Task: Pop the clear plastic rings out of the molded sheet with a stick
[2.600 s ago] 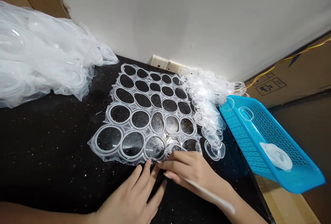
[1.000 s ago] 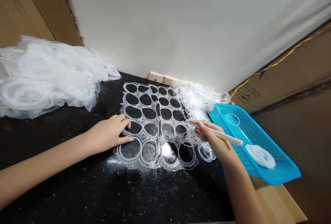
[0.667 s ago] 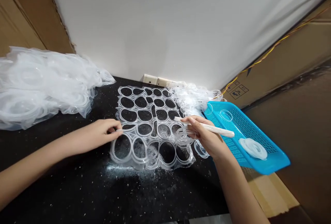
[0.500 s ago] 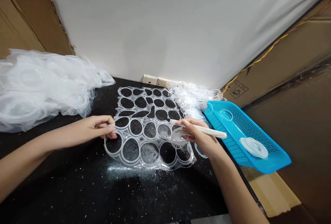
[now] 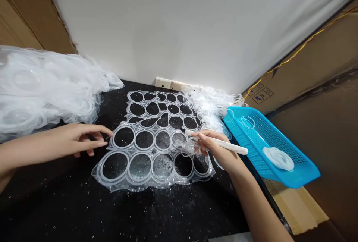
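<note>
A clear, flexible plastic sheet (image 5: 141,185) with rows of round holes lies on the black speckled tabletop (image 5: 84,204). Its middle row is buckled, with holes squeezed out of round. Just off its left edge, my left hand (image 5: 84,139) hovers with fingers apart and nothing held. My right hand (image 5: 218,148) grips a white pen-like tool (image 5: 233,147) whose dark tip points left over the sheet. Several thin clear rings (image 5: 188,149) hang about the fingers of that same hand. Whether the tip touches the plastic, I cannot tell.
At the left sits a large heap of clear plastic sheets (image 5: 50,85). A tangled pile of thin rings (image 5: 209,102) lies behind my right hand. The blue basket (image 5: 303,173) at the right holds a coil of rings (image 5: 278,159). Sockets (image 5: 163,82) line the wall; cardboard boxes (image 5: 313,85) flank the right.
My left hand has let go of the sheet's left edge and moved left. The sheet's near left corner now lies flatter and spreads further left. My right hand has barely moved.
</note>
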Demonstrator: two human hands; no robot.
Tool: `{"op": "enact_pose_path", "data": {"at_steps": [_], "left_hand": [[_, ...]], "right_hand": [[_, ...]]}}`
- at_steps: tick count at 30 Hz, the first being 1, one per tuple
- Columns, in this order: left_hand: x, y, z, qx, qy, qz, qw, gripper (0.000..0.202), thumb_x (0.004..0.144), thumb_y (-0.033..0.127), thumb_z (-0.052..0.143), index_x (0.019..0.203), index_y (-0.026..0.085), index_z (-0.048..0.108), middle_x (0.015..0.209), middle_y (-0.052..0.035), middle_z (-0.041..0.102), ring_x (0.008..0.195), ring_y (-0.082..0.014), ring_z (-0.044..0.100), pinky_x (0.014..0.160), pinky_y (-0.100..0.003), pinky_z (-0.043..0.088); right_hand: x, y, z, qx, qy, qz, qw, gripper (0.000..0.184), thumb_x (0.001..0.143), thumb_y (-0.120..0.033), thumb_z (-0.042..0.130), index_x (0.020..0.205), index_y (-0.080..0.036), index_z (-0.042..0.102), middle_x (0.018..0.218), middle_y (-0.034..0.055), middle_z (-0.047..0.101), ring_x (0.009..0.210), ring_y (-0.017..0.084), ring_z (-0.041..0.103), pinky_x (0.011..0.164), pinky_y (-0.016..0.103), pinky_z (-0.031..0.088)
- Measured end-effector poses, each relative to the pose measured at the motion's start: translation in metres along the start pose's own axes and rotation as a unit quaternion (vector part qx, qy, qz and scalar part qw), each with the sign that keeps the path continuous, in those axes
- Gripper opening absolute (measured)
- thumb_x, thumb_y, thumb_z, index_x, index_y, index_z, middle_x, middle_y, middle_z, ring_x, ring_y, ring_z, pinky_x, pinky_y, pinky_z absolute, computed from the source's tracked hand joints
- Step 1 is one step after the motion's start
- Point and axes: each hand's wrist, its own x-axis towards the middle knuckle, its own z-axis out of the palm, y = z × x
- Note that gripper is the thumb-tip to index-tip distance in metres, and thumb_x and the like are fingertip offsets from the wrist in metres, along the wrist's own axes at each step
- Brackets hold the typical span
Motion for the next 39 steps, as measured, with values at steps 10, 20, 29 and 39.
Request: {"op": "enact_pose_path", "data": {"at_steps": [10, 20, 29, 39], "left_hand": [[-0.005, 0.009, 0.016, 0.071, -0.054, 0.087, 0.992, 0.041, 0.085, 0.051, 0.039, 0.111, 0.027, 0.059, 0.109, 0.0003, 0.064, 0.094, -0.0250, 0.061, 0.077, -0.033, 0.047], [-0.041, 0.053, 0.041, 0.144, -0.058, 0.342, 0.927, 0.029, 0.079, 0.021, 0.056, 0.107, 0.025, 0.062, 0.111, -0.0040, 0.064, 0.095, -0.0215, 0.061, 0.079, -0.030, 0.048], [-0.067, 0.045, 0.089, 0.221, 0.047, 0.326, 0.918, 0.032, 0.082, 0.041, 0.053, 0.108, 0.025, 0.064, 0.118, -0.0072, 0.059, 0.105, -0.0237, 0.057, 0.086, -0.036, 0.042], [-0.073, 0.046, 0.099, 0.236, 0.114, 0.333, 0.906, 0.034, 0.088, 0.041, 0.040, 0.099, 0.025, 0.068, 0.103, -0.0052, 0.068, 0.097, -0.0236, 0.060, 0.084, -0.038, 0.037]], "right_hand": [[0.002, -0.001, 0.001, -0.010, 0.007, 0.025, 1.000, 0.025, 0.080, -0.037, 0.057, 0.094, -0.018, 0.067, 0.057, -0.0001, 0.056, 0.064, 0.015, 0.061, 0.048, 0.021, 0.041], [0.010, 0.001, 0.023, 0.249, 0.036, 0.034, 0.967, 0.036, 0.078, -0.044, 0.058, 0.107, -0.025, 0.061, 0.077, 0.0002, 0.057, 0.050, 0.006, 0.045, 0.051, 0.022, 0.044], [-0.008, -0.008, 0.068, -0.137, -0.206, -0.074, 0.966, 0.034, 0.091, -0.034, 0.040, 0.109, -0.018, 0.063, 0.078, 0.0056, 0.064, 0.069, 0.014, 0.054, 0.064, 0.027, 0.043], [-0.009, -0.012, 0.079, -0.200, -0.286, -0.154, 0.924, 0.030, 0.091, -0.026, 0.041, 0.106, -0.014, 0.064, 0.079, 0.0060, 0.067, 0.064, 0.011, 0.055, 0.059, 0.022, 0.043]]}}
